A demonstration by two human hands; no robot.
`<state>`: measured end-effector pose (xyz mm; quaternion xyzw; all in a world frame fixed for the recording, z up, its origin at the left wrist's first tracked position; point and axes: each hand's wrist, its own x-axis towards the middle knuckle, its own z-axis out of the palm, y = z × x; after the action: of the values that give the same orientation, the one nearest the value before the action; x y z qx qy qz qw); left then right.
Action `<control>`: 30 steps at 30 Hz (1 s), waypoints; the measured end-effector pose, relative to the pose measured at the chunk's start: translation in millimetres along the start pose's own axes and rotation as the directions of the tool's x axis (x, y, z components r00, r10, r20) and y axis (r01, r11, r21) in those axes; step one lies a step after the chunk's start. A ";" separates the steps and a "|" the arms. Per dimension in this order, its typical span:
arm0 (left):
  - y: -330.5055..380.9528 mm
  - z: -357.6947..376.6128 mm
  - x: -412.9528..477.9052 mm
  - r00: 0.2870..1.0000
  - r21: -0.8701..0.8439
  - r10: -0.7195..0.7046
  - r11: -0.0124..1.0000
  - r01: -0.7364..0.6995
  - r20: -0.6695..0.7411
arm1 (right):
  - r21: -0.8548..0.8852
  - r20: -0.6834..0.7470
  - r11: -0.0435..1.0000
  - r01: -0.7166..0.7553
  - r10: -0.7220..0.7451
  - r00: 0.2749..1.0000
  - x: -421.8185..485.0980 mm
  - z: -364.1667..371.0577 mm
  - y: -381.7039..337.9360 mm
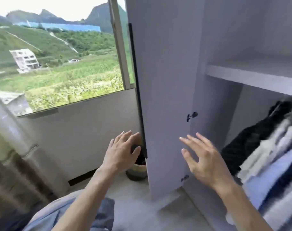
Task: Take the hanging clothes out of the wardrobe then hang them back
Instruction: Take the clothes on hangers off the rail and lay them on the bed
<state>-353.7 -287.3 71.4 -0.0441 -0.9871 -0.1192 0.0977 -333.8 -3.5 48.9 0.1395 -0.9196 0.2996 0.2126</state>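
The pale grey laminate wardrobe [225, 39] fills the right half of the view. To its left, a large glazed window [58, 64] looks onto a green hillside. The wardrobe's tall grey door [163, 80] stands swung open between the window and the interior, its black edge strip facing the window.

The hanging clothes [266, 157], a tightly packed row of black, white and blue garments, are inside the wardrobe at lower right, under a grey laminate shelf [251, 77]. The rail and hangers are blurred and mostly out of view. No garment has been removed.

The left hand [120, 152] is spread flat with straight fingers and holds nothing. It hovers just beside the door's outer edge. The right hand [203, 160] is also fully open and holds nothing. It is in front of the door's inner face, near the clothes but apart from them. Contact with the door cannot be confirmed.

A small round beige pot [138, 170] stands on the floor just beside the door's lower corner. A dark metal hinge [191, 116] joins the door to the carcass.

Probable faults from this position:
- The unheld door may swing back into the reaching arm.
- Pushing the door wider may strike the pot.
- Because the garments are packed closely, pulling one may drag its neighbours off the rail.
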 end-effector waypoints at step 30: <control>375.9 182.8 290.0 0.593 -0.605 0.732 0.650 -0.460 0.335 | -0.629 -0.738 0.290 -0.721 0.067 0.671 83.6 -220.1 293.7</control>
<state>-628.9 139.5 41.5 -0.4372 -0.8347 -0.2882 -0.1707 -451.6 349.5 104.8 -0.3459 -0.8142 -0.1690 0.4347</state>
